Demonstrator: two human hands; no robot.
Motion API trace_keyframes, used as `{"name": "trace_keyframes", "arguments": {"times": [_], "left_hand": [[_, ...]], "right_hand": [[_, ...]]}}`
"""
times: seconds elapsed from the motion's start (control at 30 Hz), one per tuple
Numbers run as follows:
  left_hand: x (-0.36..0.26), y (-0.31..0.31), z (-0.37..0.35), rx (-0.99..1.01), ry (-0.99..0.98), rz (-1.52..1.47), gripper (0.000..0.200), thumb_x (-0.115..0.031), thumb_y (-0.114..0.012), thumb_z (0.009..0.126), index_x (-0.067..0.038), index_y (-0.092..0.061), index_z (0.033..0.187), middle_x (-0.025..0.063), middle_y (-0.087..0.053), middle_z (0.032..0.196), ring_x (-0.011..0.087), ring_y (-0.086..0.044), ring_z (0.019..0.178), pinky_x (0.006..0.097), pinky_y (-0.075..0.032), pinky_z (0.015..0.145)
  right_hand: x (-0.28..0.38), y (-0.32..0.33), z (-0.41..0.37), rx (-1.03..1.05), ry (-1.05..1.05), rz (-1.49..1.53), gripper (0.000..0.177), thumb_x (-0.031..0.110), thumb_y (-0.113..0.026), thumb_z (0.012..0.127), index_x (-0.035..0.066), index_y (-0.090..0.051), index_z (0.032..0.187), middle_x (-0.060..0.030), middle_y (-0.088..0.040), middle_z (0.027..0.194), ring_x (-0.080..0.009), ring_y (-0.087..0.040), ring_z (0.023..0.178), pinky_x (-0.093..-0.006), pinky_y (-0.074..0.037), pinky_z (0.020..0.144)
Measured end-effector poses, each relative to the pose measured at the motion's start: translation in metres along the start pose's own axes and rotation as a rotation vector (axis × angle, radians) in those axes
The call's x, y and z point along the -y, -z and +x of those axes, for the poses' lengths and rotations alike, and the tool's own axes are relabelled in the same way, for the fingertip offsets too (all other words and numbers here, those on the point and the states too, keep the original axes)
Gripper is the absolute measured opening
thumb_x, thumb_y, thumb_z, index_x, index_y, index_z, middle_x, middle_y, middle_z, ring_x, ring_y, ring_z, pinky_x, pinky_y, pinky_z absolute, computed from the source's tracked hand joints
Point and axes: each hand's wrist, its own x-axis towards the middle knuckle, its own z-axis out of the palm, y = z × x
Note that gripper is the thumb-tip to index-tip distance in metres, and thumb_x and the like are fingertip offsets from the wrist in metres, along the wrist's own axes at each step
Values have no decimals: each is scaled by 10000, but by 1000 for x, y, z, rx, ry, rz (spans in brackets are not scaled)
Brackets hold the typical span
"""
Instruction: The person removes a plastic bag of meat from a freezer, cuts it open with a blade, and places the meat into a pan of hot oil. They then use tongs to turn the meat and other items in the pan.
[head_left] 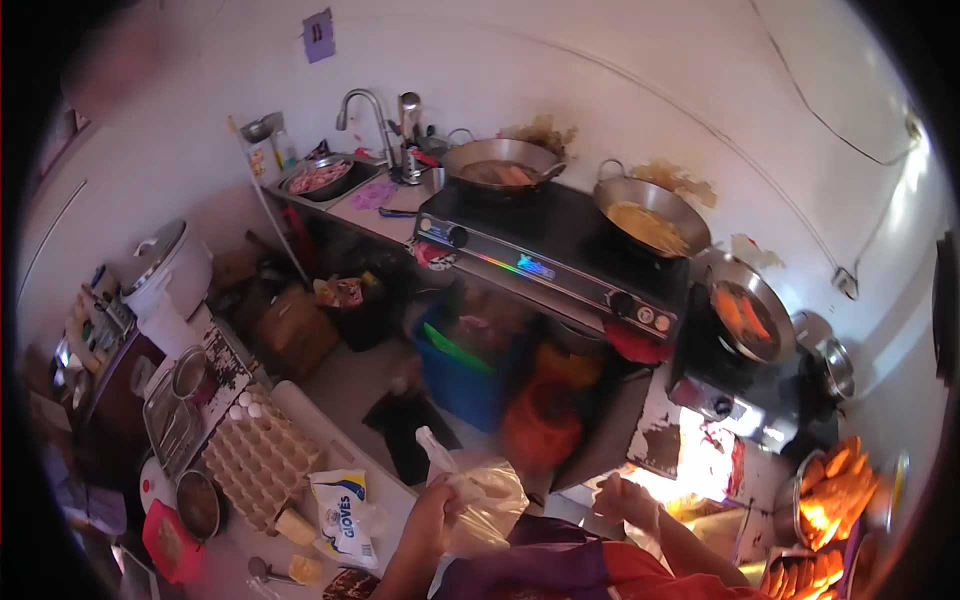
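Note:
My left hand point(436, 514) is closed on the edge of a thin, see-through plastic bag point(492, 508). The bag hangs in front of my body and looks yellowish in the light. Apart from it, to the right, is my right hand point(628, 502), with its fingers curled in; whatever they hold, if anything, is hidden. Left of my left hand, on the counter, lies a white packet of gloves point(346, 518). Beside that packet is an egg tray point(262, 455) with a few white eggs at its far corner.
A pan of food point(505, 165), a pan of yellow strips point(648, 225) and a pan with orange pieces point(745, 310) sit on stoves. Orange fried pieces point(838, 490) are heaped at right. A blue bin point(460, 375) stands below, near the sink point(345, 180).

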Motion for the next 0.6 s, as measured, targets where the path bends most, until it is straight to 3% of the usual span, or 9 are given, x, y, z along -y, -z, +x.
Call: {"name": "trace_keyframes", "arguments": {"times": [0.07,0.1,0.17,0.23,0.3,0.37,0.47,0.57,0.6], "left_hand": [[5,17,27,-20,-96,-51,333,-54,-410,861,0,-534,1165,59,-623,944,94,-505,668,217,-446,666],[2,13,33,-117,-131,11,328,-92,-414,874,-18,-542,1167,35,-605,912,82,-493,678,214,-428,660],[-14,-22,41,-304,-194,122,322,-168,-423,902,-53,-557,1171,-13,-570,848,58,-469,698,208,-393,647],[-19,-18,61,-393,-362,561,318,-107,-402,875,-22,-552,1142,36,-604,929,90,-528,741,214,-439,696],[-31,-19,83,-545,-257,449,316,-87,-398,860,-4,-553,1123,81,-622,1023,160,-587,885,258,-468,818],[-45,-21,95,-492,-406,475,321,-96,-409,855,0,-550,1127,74,-620,999,168,-580,878,273,-464,811],[-63,-24,125,-485,-519,279,284,-101,-403,857,-2,-577,1058,55,-614,913,149,-561,802,269,-452,745],[-86,1,150,-369,-518,67,297,-58,-370,861,26,-607,1019,70,-645,924,164,-592,833,280,-466,794],[-92,9,157,-431,-534,187,287,-61,-373,863,21,-601,1018,62,-638,906,152,-579,808,271,-460,769]], "right_hand": [[-23,11,56,-12,174,565,476,386,-433,1024,-21,-527,1252,-80,-690,908,-133,-661,850,-266,-530,770],[-26,20,76,19,17,930,508,419,-588,927,-2,-590,1211,-90,-694,1055,-167,-669,970,-291,-525,838],[-20,53,101,72,138,997,427,333,-539,980,-13,-559,1231,-77,-686,997,-153,-660,941,-271,-533,823],[-25,75,129,92,200,955,335,246,-551,994,-13,-572,1206,-72,-679,963,-150,-654,923,-271,-537,804],[-31,87,148,150,204,967,319,227,-565,986,-7,-588,1201,-69,-682,943,-150,-655,914,-265,-531,790],[-27,104,151,143,252,962,314,193,-612,948,4,-614,1199,-55,-704,896,-117,-650,869,-257,-516,769],[-13,149,153,26,303,336,383,173,-667,884,45,-611,1241,-47,-721,866,-117,-657,831,-268,-514,790],[-22,156,166,-58,264,626,360,155,-724,811,84,-632,1152,-89,-722,866,-224,-693,853,-329,-526,802],[-15,169,165,-115,273,661,344,157,-730,806,87,-635,1128,-97,-719,856,-247,-695,857,-338,-528,802]]}}
